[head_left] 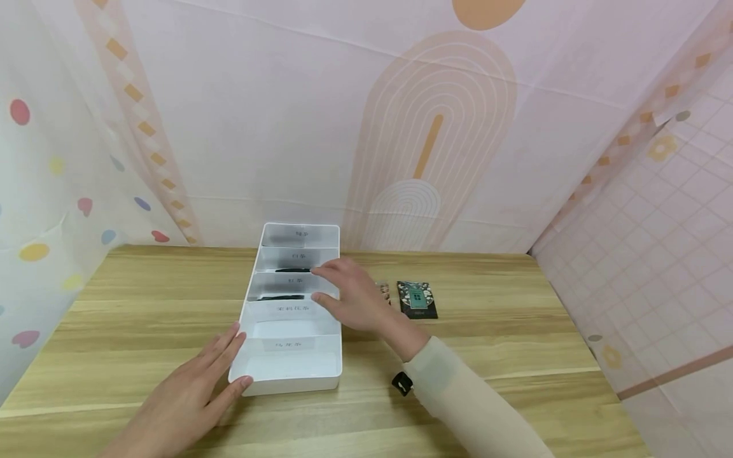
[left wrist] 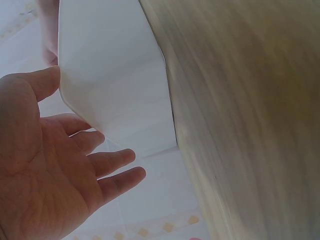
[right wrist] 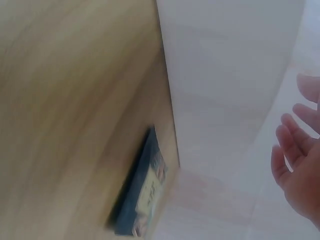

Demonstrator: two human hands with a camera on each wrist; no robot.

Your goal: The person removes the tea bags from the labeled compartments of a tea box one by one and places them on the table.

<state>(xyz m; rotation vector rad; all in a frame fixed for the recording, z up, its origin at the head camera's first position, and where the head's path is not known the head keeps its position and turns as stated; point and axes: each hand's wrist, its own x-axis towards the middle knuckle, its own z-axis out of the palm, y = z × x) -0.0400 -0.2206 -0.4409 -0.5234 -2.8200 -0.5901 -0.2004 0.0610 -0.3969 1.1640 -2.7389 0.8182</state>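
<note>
A long white box (head_left: 292, 385) divided into several labelled compartments lies on the table. Dark edges of a packet (head_left: 292, 270) and another packet (head_left: 279, 298) show in two of its middle compartments. My left hand (head_left: 191, 388) rests against the box's near left side, fingers extended, thumb by the front corner; its fingertips touch the wall in the left wrist view. Over the right rim reaches my right hand (head_left: 357, 296), thumb and fingers apart near the dark packets. Its fingers look relaxed in the right wrist view (right wrist: 300, 150), and nothing shows between them.
Right of the box lies a black, flower-patterned packet (head_left: 417, 300). Another packet (head_left: 384, 291) beside it is partly hidden by my right hand. A small black object (head_left: 403, 383) sits by the right sleeve. Patterned cloth (head_left: 275, 127) hangs behind the wooden table (head_left: 498, 394).
</note>
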